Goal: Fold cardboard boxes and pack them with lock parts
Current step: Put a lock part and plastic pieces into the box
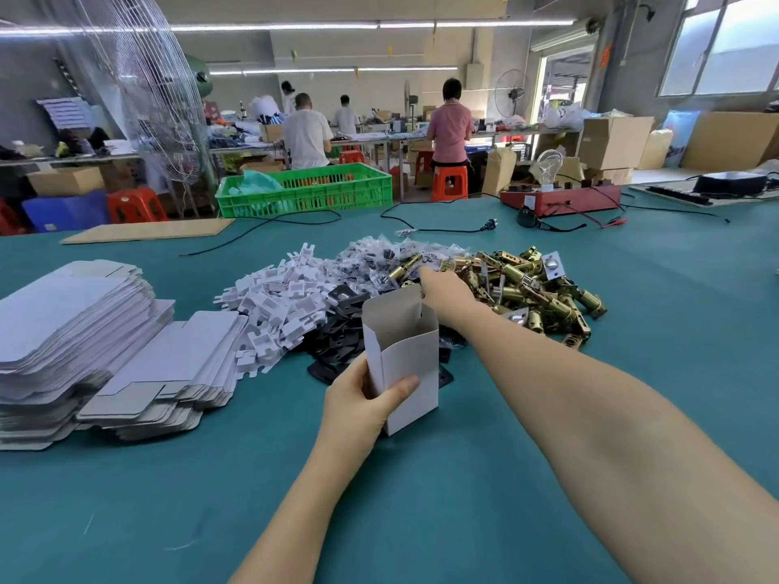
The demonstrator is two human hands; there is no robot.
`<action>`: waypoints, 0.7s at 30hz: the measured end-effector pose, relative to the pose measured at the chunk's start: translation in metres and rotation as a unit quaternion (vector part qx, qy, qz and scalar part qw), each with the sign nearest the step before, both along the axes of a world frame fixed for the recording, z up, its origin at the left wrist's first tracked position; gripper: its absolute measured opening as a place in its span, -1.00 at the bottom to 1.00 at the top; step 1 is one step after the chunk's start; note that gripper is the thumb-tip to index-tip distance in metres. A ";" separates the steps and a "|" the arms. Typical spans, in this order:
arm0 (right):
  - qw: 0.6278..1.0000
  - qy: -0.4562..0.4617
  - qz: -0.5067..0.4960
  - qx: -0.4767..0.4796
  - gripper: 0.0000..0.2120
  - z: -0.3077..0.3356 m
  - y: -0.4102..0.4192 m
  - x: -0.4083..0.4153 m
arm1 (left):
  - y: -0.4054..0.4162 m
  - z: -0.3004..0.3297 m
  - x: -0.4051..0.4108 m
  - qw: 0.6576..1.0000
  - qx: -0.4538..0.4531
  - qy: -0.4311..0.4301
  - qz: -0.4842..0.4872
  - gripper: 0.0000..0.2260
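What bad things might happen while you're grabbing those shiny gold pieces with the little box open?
The left hand grips the open white cardboard box near its bottom, so it might tip or get squashed. The right hand reaches into the tangled pile of brass latch parts; extra pieces could snag and spill onto the teal table.

The left hand, at lower centre of the frame, is curled in a grip; the right hand reaches to upper centre, arm outstretched, fingers apparently curled, hidden from view.

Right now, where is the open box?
In the head view, centre: the left hand holds the open box upright on the green table, just in front of the black plates.
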State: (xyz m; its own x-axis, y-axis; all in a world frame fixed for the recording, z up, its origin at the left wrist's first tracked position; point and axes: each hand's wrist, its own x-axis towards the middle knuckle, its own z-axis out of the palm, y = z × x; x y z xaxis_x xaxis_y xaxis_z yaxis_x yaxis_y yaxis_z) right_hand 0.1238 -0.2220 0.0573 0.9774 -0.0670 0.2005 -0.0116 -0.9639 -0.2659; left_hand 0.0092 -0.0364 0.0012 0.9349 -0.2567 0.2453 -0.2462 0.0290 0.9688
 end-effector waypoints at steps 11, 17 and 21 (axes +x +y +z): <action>0.964 -0.169 -0.044 0.202 -0.64 -0.010 0.005 -0.024 | 0.000 0.000 0.001 1.000 -0.021 0.009 -0.016 -0.70; 0.866 -0.241 -0.123 0.421 -0.73 0.024 -0.020 -0.085 | 0.000 0.003 -0.002 1.000 -0.015 0.020 -0.001 -0.70; 0.737 -0.218 -0.105 0.631 -0.82 0.058 -0.031 -0.129 | 0.000 0.002 -0.002 0.999 -0.017 0.032 -0.003 -0.73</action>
State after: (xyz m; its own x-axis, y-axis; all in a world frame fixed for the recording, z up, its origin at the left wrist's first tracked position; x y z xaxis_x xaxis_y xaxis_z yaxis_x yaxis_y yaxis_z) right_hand -0.0057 -0.2531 0.1152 0.7795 -0.6103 0.1409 0.2263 0.0647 -0.9719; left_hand 0.0072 -0.0364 0.0034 0.9473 -0.2558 0.1929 -0.1829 0.0628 0.9811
